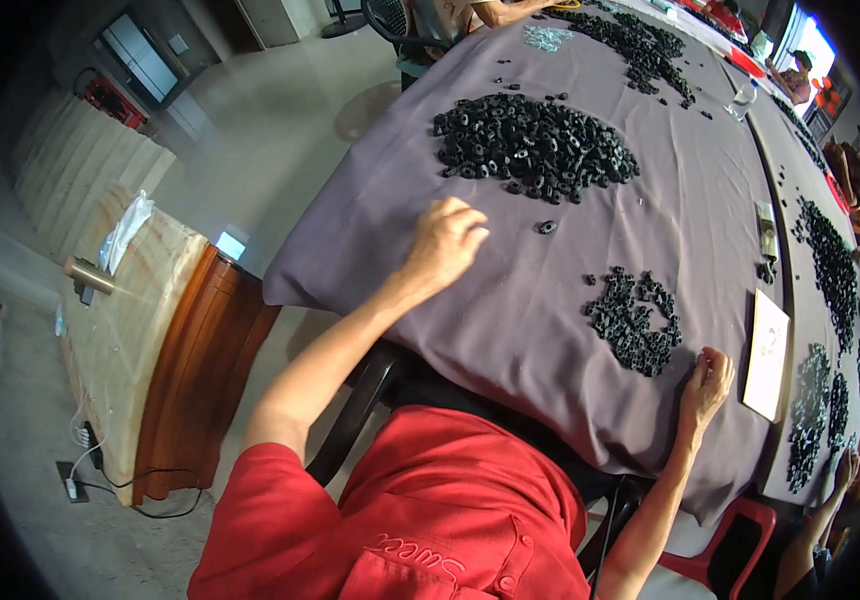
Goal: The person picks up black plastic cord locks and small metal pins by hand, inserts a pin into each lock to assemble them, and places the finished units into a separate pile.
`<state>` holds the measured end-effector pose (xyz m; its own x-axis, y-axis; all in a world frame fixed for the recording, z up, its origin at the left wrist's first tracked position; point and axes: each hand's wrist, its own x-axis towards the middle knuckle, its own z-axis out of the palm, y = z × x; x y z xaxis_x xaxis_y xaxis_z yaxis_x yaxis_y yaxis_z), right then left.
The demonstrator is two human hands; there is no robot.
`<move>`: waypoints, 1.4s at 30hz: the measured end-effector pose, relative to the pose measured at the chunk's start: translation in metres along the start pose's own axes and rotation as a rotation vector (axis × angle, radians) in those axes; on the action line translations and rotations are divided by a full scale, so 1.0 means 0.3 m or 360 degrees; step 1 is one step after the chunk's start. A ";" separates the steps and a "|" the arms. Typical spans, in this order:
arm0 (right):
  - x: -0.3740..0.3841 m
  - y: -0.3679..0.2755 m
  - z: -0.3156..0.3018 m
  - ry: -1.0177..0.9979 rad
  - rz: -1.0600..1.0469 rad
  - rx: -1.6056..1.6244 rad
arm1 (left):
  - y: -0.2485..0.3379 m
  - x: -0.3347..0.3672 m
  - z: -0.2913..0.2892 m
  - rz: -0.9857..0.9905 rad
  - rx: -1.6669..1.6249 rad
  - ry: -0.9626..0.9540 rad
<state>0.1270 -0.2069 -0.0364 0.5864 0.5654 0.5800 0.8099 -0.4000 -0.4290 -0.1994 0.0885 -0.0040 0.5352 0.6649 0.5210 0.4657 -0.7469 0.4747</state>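
My left hand (446, 245) is raised over the grey-purple tablecloth (540, 290), its fingers curled together; whatever they may hold is hidden. Just beyond it lies a big heap of small black ring-shaped parts (530, 148). One single black ring part (547, 227) sits apart, to the right of that hand. My right hand (710, 382) rests low at the cloth's near right, fingers bent into a pinch, with anything between them too small to make out. Close to its left is a smaller pile of black parts (635, 322), more loosely spread.
Right of my right hand lies a white sheet (767, 355), with a small packet (767, 232) beyond it. A clear bottle (743, 100) and more black heaps (830, 262) are farther off. Other people work around the table. A wooden cabinet (200, 370) stands at left.
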 end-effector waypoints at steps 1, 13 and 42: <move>0.006 -0.006 0.000 0.0004 0.0000 0.0025 | -0.039 -0.028 -0.049 -0.0063 -0.0079 -0.0011; -0.011 0.002 -0.001 -0.0035 0.0036 0.0034 | -0.047 -0.157 -0.059 0.0179 0.0266 -0.0111; -0.051 -0.166 -0.059 0.0054 -0.0112 0.0305 | 0.008 -0.185 -0.035 0.0005 0.0516 0.0065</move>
<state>0.0778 -0.2085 -0.0116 0.5313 0.5613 0.6346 0.8339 -0.2141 -0.5087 -0.2353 0.0499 -0.0243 0.5114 0.6576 0.5532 0.6679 -0.7092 0.2256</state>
